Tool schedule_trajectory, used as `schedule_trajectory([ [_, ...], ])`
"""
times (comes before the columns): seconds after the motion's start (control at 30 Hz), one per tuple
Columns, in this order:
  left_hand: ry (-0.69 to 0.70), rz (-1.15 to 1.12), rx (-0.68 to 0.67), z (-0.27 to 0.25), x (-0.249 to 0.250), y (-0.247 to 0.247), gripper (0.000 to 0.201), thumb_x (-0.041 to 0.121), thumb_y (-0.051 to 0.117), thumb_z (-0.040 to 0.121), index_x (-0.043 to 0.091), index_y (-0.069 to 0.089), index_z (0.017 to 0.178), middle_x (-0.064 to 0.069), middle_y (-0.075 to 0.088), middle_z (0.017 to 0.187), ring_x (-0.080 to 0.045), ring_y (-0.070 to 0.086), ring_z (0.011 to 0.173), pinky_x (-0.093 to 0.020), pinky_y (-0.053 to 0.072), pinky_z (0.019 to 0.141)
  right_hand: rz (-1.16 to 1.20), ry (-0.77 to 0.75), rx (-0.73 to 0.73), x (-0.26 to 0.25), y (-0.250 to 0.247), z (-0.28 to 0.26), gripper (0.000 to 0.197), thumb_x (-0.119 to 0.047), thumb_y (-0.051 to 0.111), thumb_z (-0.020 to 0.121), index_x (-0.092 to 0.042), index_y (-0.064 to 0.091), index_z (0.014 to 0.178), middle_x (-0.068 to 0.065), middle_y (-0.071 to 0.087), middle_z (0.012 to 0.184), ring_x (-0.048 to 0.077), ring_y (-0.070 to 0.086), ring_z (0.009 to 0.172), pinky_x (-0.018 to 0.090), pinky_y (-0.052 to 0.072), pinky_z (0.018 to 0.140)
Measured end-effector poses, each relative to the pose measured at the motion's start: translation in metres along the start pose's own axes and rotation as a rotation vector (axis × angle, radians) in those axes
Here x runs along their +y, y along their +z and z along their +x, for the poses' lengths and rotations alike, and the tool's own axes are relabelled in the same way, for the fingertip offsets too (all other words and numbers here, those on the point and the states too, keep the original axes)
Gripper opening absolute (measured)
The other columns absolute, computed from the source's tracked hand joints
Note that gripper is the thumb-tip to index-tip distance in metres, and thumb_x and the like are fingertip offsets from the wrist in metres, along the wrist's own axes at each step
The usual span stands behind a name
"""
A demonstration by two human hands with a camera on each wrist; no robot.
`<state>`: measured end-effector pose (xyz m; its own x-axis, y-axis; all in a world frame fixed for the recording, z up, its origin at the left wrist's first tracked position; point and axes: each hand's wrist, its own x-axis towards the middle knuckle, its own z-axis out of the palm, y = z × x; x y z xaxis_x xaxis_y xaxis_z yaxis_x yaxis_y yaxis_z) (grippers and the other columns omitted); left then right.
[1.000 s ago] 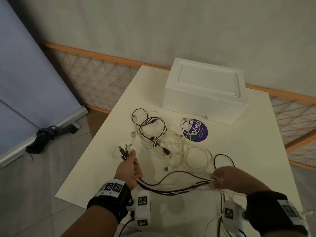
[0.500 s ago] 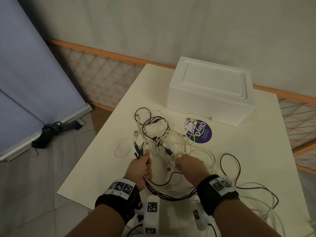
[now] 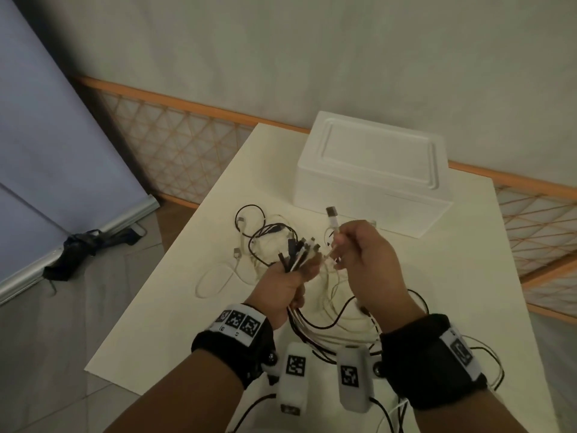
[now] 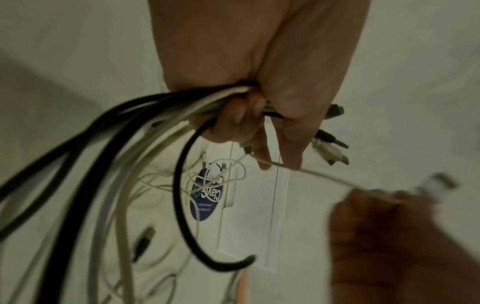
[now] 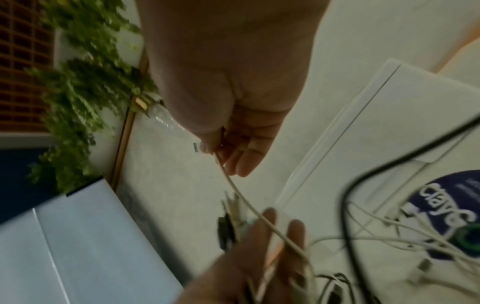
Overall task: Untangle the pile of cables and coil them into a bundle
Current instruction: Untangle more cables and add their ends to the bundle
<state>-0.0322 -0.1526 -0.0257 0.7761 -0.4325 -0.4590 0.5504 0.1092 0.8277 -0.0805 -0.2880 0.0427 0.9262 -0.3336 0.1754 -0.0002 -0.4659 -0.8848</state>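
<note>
My left hand (image 3: 288,278) grips a bunch of black and white cables (image 4: 145,115) above the white table (image 3: 468,276), their plugs (image 3: 298,250) fanning out past the thumb. My right hand (image 3: 363,251) is just right of it and pinches a thin white cable (image 5: 242,197) near its end; the plug (image 3: 331,214) sticks up above the fingers. That cable runs taut to the left hand. The held cables loop down toward the table's near edge. A loose tangle of cables (image 3: 256,232) lies on the table beyond the hands.
A white foam box (image 3: 374,170) stands at the back of the table. A round dark blue sticker (image 4: 205,197) lies under loose cables in front of it. An orange lattice fence (image 3: 175,145) and a grey wall run behind. Floor drops off at the left.
Both hands rose off the table and came together. My right hand picked a white cable end out of the tangle and lifted it beside the left hand's bunch.
</note>
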Motion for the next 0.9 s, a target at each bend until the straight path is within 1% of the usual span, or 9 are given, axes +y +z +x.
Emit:
schedule_trajectory([
  [0.1,0.058,0.209,0.008,0.006,-0.001,0.000,0.009,0.018,0.075,0.080,0.026,0.076,0.079,-0.013,0.061,0.083,-0.011,0.041,0.047,-0.022,0.036,0.044,0.161,0.000,0.132,-0.011,-0.017,0.005,0.019,-0.012,0.048,0.097,-0.025,0.054,0.084,-0.001,0.063,0.072,0.011,0.062,0.062,0.024,0.054,0.057],
  [0.17,0.110,0.441,-0.004,0.009,-0.003,-0.004,0.022,0.036,0.079,0.067,0.033,0.072,0.088,-0.004,0.073,0.099,-0.013,0.066,0.073,-0.033,0.056,0.069,0.267,-0.001,0.211,-0.012,-0.030,0.008,0.021,-0.012,0.048,0.098,-0.024,0.055,0.084,-0.003,0.063,0.069,0.016,0.062,0.061,0.032,0.054,0.059],
  [0.23,0.119,0.557,-0.001,0.013,-0.005,-0.005,0.031,0.044,0.074,0.061,0.034,0.070,0.090,0.000,0.074,0.098,-0.017,0.069,0.092,-0.046,0.055,0.086,0.331,0.008,0.257,-0.012,-0.037,0.009,0.022,-0.011,0.047,0.098,-0.023,0.057,0.082,-0.003,0.062,0.069,0.018,0.062,0.061,0.038,0.054,0.061],
  [0.33,0.210,0.558,0.061,0.015,-0.003,0.000,0.011,0.029,0.076,0.076,0.036,0.069,0.081,0.003,0.073,0.091,-0.016,0.068,0.090,-0.043,0.053,0.089,0.469,0.025,0.267,-0.014,-0.040,0.010,0.015,-0.013,0.046,0.099,-0.014,0.057,0.089,0.000,0.061,0.073,0.018,0.063,0.066,0.033,0.054,0.060],
  [0.43,0.286,0.372,0.143,0.012,0.006,0.008,0.020,0.018,0.073,0.083,0.034,0.072,0.070,0.008,0.073,0.080,-0.011,0.067,0.083,-0.027,0.052,0.079,0.513,0.120,0.081,-0.002,-0.031,0.013,0.015,-0.018,0.048,0.097,-0.011,0.058,0.106,0.005,0.064,0.086,0.017,0.064,0.079,0.029,0.057,0.064],
  [0.6,0.305,0.157,0.067,0.001,0.029,0.020,0.013,0.010,0.066,0.088,0.019,0.068,0.079,0.013,0.057,0.049,0.002,0.047,0.042,-0.011,0.035,0.044,-0.005,0.206,-0.336,0.035,0.009,0.015,0.023,-0.004,0.050,0.093,-0.021,0.063,0.102,-0.005,0.064,0.091,0.014,0.065,0.085,0.026,0.056,0.070],
  [0.73,0.232,0.096,0.098,0.008,0.030,0.010,0.010,0.014,0.068,0.087,0.019,0.070,0.078,0.009,0.052,0.050,-0.007,0.031,0.040,-0.018,0.025,0.040,-0.265,0.021,-0.207,0.044,0.023,0.014,0.014,-0.020,0.064,0.088,-0.012,0.072,0.096,-0.001,0.062,0.098,0.008,0.058,0.086,0.023,0.047,0.082],
  [0.8,0.199,0.070,0.107,0.006,0.030,0.007,0.015,0.013,0.069,0.086,0.021,0.069,0.073,0.007,0.046,0.049,-0.007,0.029,0.039,-0.018,0.024,0.039,-0.344,-0.054,-0.135,0.038,0.021,0.017,0.017,-0.022,0.063,0.089,-0.010,0.073,0.094,0.000,0.059,0.090,0.009,0.053,0.082,0.016,0.038,0.072],
  [0.9,0.189,0.060,0.078,0.002,0.032,0.004,0.012,0.008,0.068,0.086,0.017,0.069,0.078,0.009,0.049,0.048,-0.006,0.038,0.038,-0.015,0.030,0.037,-0.307,-0.016,-0.133,0.024,0.015,0.020,0.018,-0.024,0.055,0.094,-0.013,0.069,0.090,0.000,0.065,0.076,0.014,0.058,0.070,0.026,0.046,0.065],
])
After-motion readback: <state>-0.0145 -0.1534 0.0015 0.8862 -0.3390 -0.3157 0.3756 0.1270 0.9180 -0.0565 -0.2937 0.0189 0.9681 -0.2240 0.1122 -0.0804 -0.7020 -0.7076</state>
